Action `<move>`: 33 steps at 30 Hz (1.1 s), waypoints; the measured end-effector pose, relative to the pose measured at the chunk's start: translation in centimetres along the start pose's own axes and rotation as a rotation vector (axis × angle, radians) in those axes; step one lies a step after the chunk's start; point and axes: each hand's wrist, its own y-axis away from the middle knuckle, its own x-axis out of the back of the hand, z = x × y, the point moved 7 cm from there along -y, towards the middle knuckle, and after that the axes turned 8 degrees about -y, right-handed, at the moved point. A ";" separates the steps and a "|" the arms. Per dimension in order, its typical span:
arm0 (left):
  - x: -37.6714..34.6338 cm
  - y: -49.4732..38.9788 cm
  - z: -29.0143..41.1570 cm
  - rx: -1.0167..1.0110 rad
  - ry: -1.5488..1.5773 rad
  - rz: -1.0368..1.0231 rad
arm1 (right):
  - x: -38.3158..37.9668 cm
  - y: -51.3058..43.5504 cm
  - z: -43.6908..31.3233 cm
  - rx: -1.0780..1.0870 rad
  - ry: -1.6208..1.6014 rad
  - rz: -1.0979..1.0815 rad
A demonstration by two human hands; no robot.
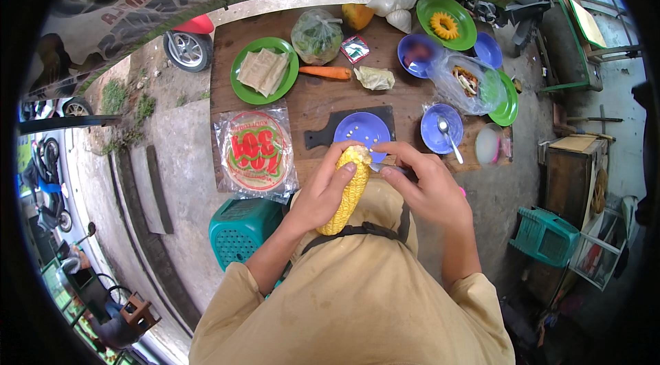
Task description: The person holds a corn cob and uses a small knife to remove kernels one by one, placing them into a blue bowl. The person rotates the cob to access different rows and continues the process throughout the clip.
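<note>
An ear of yellow corn (350, 195) is in my left hand (327, 189), its tip tilted up towards the table. My right hand (425, 179) grips a small knife (379, 166), whose blade meets the ear near its top, where some kernels are gone. Just beyond the corn tip, a purple bowl (362, 125) with a few loose kernels sits on a black cutting board (322, 138). To its right is another purple bowl (439, 142) with a metal spoon (449, 137) in it. A carrot (326, 72) lies behind the board, left of a wilted cabbage piece (374, 78).
Farther back on the wooden table (309, 97) are a green plate (238, 87) of wrappers, bagged greens (316, 37) and a green plate (425, 6) with a cut orange ring. A plastic packet (256, 151) lies at left. Below it stands a teal stool (242, 233).
</note>
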 end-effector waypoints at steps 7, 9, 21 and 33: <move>0.0 -0.2 0.2 -0.024 -0.045 -0.007 | 0.5 -1.6 -1.4 0.050 0.266 -0.176; 0.0 -0.2 0.2 -0.012 -0.041 -0.009 | 0.6 -2.1 -1.8 0.033 0.331 -0.231; -0.1 -0.5 1.0 -0.059 -0.157 0.039 | 0.6 -4.3 -4.3 0.057 0.663 -0.423; 0.6 -0.4 0.1 -0.015 -0.051 0.092 | -2.5 -0.8 0.3 0.109 0.031 0.217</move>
